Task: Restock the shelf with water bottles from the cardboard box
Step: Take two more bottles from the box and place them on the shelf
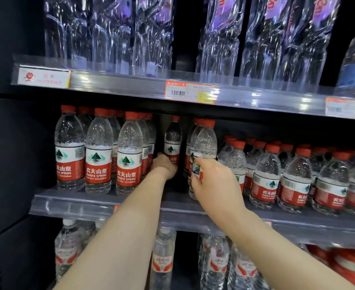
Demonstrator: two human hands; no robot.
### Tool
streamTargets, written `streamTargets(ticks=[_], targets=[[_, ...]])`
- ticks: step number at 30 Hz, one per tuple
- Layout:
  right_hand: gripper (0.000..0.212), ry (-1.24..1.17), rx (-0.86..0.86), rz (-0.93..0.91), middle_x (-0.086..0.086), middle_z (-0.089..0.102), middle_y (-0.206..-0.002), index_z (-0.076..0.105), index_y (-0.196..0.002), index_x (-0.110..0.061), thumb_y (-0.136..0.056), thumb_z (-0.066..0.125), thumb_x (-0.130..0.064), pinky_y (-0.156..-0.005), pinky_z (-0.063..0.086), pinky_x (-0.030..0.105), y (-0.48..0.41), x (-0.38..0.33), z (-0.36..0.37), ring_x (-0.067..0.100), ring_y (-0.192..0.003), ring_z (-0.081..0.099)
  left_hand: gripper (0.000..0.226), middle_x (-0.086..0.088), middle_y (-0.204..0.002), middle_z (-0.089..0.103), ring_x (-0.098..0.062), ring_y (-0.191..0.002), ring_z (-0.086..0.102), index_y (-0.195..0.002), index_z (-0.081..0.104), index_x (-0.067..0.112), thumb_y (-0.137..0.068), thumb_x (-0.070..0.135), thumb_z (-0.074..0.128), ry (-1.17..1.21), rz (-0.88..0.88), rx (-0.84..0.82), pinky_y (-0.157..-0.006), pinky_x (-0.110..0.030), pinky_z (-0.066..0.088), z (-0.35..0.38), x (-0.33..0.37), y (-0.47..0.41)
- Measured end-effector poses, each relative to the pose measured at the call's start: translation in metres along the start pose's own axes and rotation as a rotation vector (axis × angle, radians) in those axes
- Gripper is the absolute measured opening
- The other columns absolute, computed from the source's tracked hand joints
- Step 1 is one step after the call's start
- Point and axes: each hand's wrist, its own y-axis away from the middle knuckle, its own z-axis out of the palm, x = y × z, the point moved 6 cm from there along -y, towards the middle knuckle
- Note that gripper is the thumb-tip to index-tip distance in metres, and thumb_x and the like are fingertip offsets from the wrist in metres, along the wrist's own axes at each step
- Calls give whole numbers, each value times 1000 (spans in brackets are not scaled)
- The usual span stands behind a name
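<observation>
bottles (98,151): clear glossy plastic, red caps | shelf (101,200) edge: glossy clear plastic strip

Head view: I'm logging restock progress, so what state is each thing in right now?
Middle shelf: one lane mostly empty.
Back bottle: upright, capped, deep in that lane.
Left hand: reaching in at the back bottle's base; fingers hidden.
Front bottle: upright, capped, near the shelf's front edge.
Right hand: grips the front bottle.

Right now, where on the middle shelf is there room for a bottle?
Only the bare front strip of the middle shelf, between the left rows and the right hand's front bottle. Deeper in, the left hand grips a back bottle. Elsewhere crowded.
</observation>
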Motion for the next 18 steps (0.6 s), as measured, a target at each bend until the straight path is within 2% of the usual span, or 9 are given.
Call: streamTargets(ticks=[4,6,10,14,16,18], targets=[[25,21,-7,-29,2,68,-111,63,-122,-18,-97,57,-18,-76,51,37,8,0,-8,26,-101,64,51,-17,-132,67,-34,-121,65,-132,61,3,-92,33,71,-100,35,-29,-97,-33,52,-18,12,22],[19,26,-30,-23,2,68,-102,62,-114,-18,-97,54,-17,-70,51,37,12,1,-12,28,-93,64,51,-17,-133,67,-34,-122,64,-133,62,2,-96,37,66,-140,79,-37,-97,-32,51,-25,19,40],[28,-22,-75,-24,8,68,-106,61,-124,-15,-97,55,-16,-77,55,40,26,-2,-21,30,-97,64,50,-20,-135,64,-37,-124,60,-137,57,3,-96,31,62,-192,223,-20,-100,-32,48,-37,30,96],[39,-33,-142,-27,12,66,-112,55,-137,-18,-98,54,-19,-76,57,40,37,-13,-24,32,-90,66,52,-16,-128,67,-36,-114,65,-145,50,14,-95,26,60,-285,432,37,-89,-35,52,-63,32,159],[46,-41,-168,-28,11,68,-117,51,-144,-19,-98,54,-18,-77,57,38,43,-23,-25,31,-93,67,49,-13,-127,67,-34,-113,66,-143,51,17,-96,31,57,-370,469,88,-87,-39,55,-84,27,183],[49,-82,-178,-37,8,69,-120,52,-146,-18,-97,55,-17,-82,56,37,50,-35,-23,29,-103,66,51,-9,-136,65,-31,-119,64,-146,50,19,-97,33,56,-424,469,101,-89,-38,54,-106,16,203]])
